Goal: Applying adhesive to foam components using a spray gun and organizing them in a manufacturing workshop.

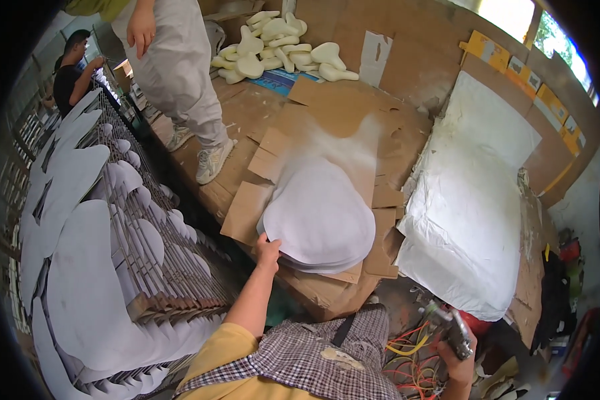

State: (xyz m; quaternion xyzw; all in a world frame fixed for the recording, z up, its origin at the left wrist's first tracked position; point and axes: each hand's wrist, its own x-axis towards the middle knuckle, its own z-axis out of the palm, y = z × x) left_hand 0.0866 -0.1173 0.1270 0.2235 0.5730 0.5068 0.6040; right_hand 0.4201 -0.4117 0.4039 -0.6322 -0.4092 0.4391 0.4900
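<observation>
A stack of smooth, light grey, rounded saddle-shaped sheets (323, 213) lies on brown cardboard in front of me. At its near left edge, my left hand (268, 253) is closed on the rim of a sheet, thumb over the top; the fingertips beneath are hidden. Off to the right and lower down, my right hand (457, 353) is wrapped round a metal spray gun (450, 327), held apart from the stack. Whitish overspray marks the cardboard (337, 127) beyond the sheets.
A wire rack (150, 233) hung with many grey sheets stands at left. Cream foam saddle pads (267, 43) are piled at the back. A person (173, 73) stands on the cardboard; another (77, 73) is farther left. White-covered block (470, 213) and hoses (413, 357) are at right.
</observation>
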